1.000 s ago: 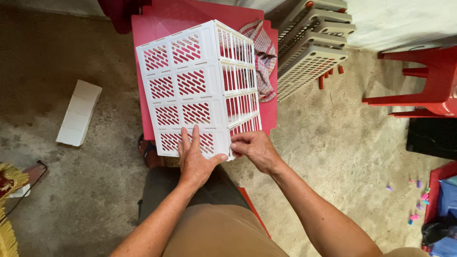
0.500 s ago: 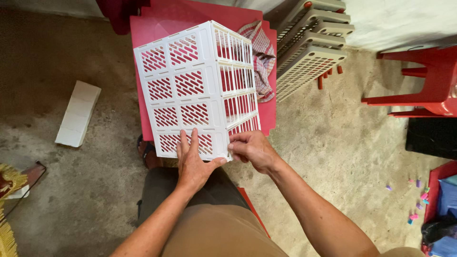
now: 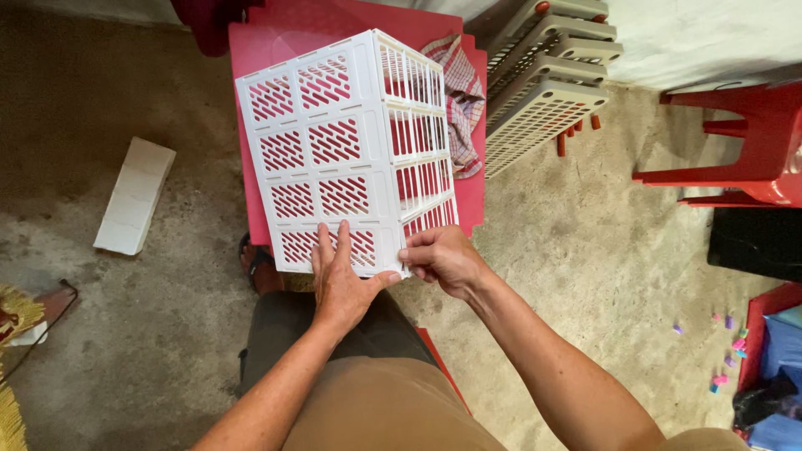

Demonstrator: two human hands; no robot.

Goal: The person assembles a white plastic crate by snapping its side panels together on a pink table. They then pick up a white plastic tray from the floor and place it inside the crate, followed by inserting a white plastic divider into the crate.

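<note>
Nearest the camera, both forearms reached forward from the bottom of the view over the person's lap, clad in tan and dark cloth; the left hand (image 3: 342,280) lay palm-down and flat, fingers extended and slightly spread, pressed on the near bottom edge of the white slotted panel assembly (image 3: 347,159), its thumb pointing right toward the corner; the right hand (image 3: 443,260) was curled, fingers bent and pinching the near corner where the flat panel met the side panel, knuckles turned toward the camera.

The white slotted panel assembly stood on a red plastic table (image 3: 251,125), its broad face tilted up toward the camera and its side wall of vertical slots angled to the right; the near edge lay under the left fingertips and against the right fingertips, so both hands touched it at the lower corner; a sandalled foot (image 3: 259,263) showed just beneath the table's near edge.

Farther off, a checked cloth (image 3: 461,100) lay on the table just behind the assembly's side wall; a stack of grey perforated trays (image 3: 543,92) leaned beside it to the right; a white cardboard piece (image 3: 134,196) lay on the concrete floor to the left, well apart; a red plastic stool (image 3: 735,150) stood at the right; small coloured pieces (image 3: 727,347) were scattered on the floor near the right edge.
</note>
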